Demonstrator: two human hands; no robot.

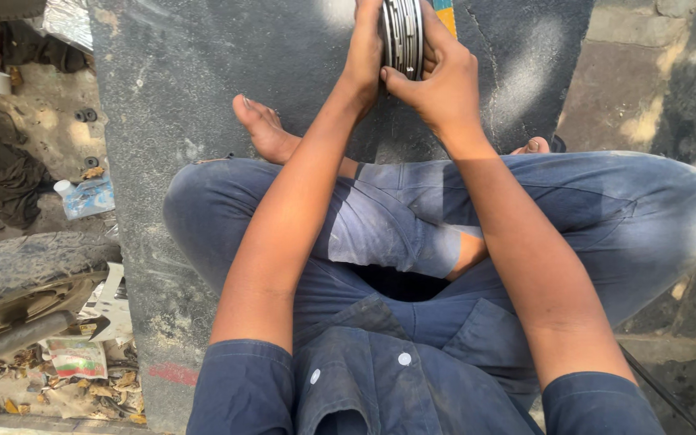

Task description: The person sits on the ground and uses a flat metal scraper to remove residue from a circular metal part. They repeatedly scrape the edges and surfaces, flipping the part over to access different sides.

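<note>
Both hands, left hand (364,56) and right hand (443,80), grip closed around a stack of metal rings (404,36), far side. I'd keep them squared up, edges flush.

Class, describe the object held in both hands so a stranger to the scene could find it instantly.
Start at the person's crossed legs in blue trousers and follow both forearms up to the top edge. There the left hand and right hand clasp a stack of thin grey metal rings, held on edge. It is the only shiny, ridged thing against the dark slab.
</note>
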